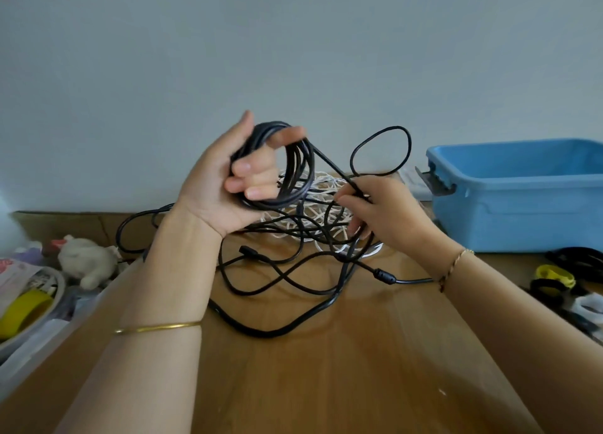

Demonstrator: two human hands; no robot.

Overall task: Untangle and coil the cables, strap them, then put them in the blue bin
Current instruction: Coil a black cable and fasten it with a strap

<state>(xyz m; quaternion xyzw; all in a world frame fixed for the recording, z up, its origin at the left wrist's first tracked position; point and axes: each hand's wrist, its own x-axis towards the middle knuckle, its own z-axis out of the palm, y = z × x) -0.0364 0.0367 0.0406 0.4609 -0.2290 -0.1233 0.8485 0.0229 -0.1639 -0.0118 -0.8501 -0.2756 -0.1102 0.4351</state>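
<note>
My left hand (225,179) is raised above the table and grips a coil of black cable (298,169), with several loops round its curled fingers. One strand runs from the coil down to my right hand (381,212), which pinches it just right of the coil. Beyond that pinch the cable bends up into a free loop (380,150). More black cable (284,280) lies loose and tangled on the wooden table (326,368), with a ferrite bead (383,275) near my right wrist. A white cable tangle (321,185) lies behind the hands. The blue bin (522,195) stands at the right.
Black and yellow straps (554,275) lie at the right edge of the table. On the left stand a clear box with a yellow tape roll (24,309) and a small white plush toy (86,259). A plain wall rises behind the table.
</note>
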